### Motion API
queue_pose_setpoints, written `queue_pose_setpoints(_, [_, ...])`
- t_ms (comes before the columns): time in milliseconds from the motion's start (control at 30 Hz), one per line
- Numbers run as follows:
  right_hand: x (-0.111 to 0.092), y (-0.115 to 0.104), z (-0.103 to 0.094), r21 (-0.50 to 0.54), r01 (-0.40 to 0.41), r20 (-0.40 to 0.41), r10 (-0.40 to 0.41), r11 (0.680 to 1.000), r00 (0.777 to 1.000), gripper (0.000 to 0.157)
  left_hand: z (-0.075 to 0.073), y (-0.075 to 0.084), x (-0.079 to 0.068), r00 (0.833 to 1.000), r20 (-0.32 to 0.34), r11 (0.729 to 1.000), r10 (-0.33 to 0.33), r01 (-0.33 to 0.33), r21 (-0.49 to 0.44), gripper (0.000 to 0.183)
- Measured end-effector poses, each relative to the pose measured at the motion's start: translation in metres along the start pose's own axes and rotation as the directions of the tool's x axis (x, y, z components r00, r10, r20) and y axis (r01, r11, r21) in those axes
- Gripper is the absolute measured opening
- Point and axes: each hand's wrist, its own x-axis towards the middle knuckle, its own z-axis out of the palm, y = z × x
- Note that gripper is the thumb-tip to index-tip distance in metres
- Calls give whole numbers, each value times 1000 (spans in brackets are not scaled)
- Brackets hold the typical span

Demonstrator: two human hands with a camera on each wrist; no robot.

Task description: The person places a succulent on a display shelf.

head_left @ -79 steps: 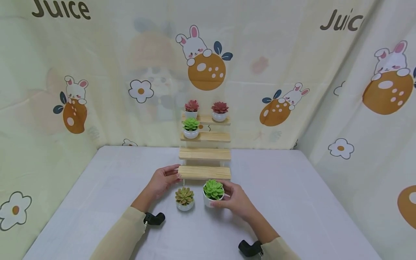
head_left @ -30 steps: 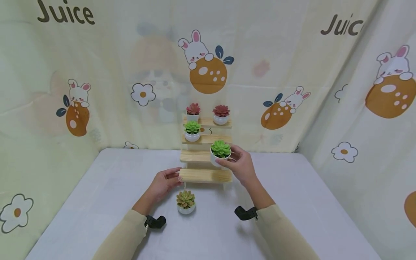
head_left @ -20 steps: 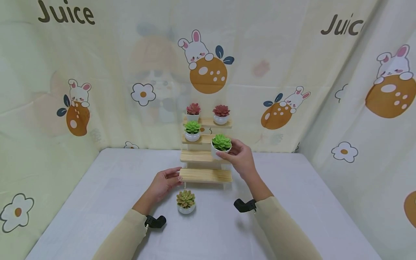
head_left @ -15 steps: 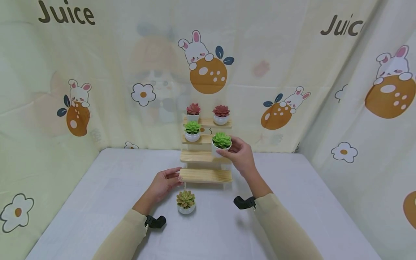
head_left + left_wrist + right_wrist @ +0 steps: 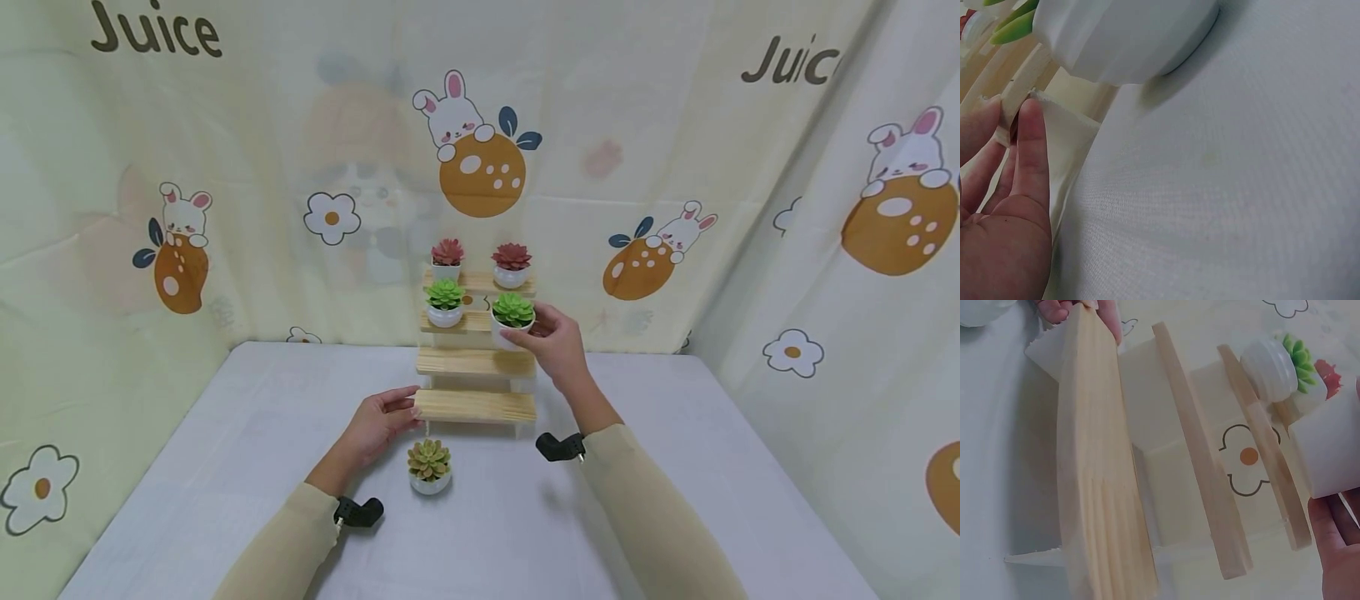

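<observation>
My right hand (image 5: 558, 346) holds a white pot with a bright green succulent (image 5: 513, 311) by its side, thumb in front. The pot is upright at the right part of the second step from the top of a tiered wooden plant stand (image 5: 476, 406). In the right wrist view the white pot (image 5: 1329, 450) shows close to that board, fingers under its lower edge. With thumb and fingers, my left hand (image 5: 1007, 206) pinches the left end of the lowest board. In front of the stand, a yellow-green succulent in a white pot (image 5: 429, 467) rests on the table.
Two red succulents, the left one (image 5: 447, 257) and the right one (image 5: 512, 263), stand on the top step. Another green succulent (image 5: 445, 302) sits at the left of the second step. A printed curtain (image 5: 360, 275) hangs behind the white-covered table (image 5: 300, 392).
My right hand has raised the green succulent from the table in front of the stand up to the second step's right side. The left hand stays at the lowest board.
</observation>
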Motion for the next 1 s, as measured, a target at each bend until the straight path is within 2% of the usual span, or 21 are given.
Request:
queue_pose_setpoints(200, [9,1,-2,-5,-19,-19,18,1000,1000,60,0,0,0,1000,0,1000,-7,7,7,48])
queue_pose_setpoints(433, [34,30,0,-9,-41,-52,40,999,998,77,0,2,-1,1000,-8,999,-23,23,28,48])
queue_pose_setpoints(733, [41,30,0,-33,-29,-75,27,999,997,72,-2,-1,1,1000,-12,999,-24,25,25,47])
queue_pose_setpoints(1000, [43,27,1,-53,-66,-73,62,996,995,78,-2,0,0,1000,0,999,-18,18,26,48])
